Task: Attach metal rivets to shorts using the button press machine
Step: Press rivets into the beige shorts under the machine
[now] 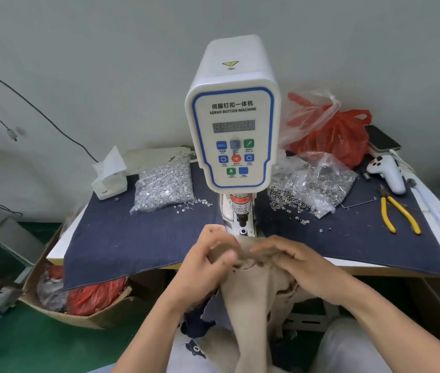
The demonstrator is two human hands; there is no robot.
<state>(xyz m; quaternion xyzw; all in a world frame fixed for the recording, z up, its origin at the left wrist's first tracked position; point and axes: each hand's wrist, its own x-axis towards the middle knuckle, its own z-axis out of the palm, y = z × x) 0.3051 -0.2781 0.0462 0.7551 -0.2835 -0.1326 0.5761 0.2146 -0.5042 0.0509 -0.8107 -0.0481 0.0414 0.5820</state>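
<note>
The white servo button machine [233, 114] stands at the middle of the table, its press head [241, 216] just above the die. Beige shorts [251, 297] hang from the table's front edge down to my lap. My left hand [208, 262] pinches the bunched upper edge of the shorts just in front of the die. My right hand [294, 261] grips the same edge from the right, fingers pointing left. A clear bag of silver rivets [163, 185] lies left of the machine. Another bag of ring-shaped rivet parts [313, 184] lies to its right.
Dark blue denim cloth [133, 238] covers the table. Yellow-handled pliers [399, 214], a white controller [387, 172], a phone [381, 138] and a red plastic bag [334, 135] are at the right. A white tissue box [108, 179] is back left. A cardboard box [79, 294] sits on the floor at left.
</note>
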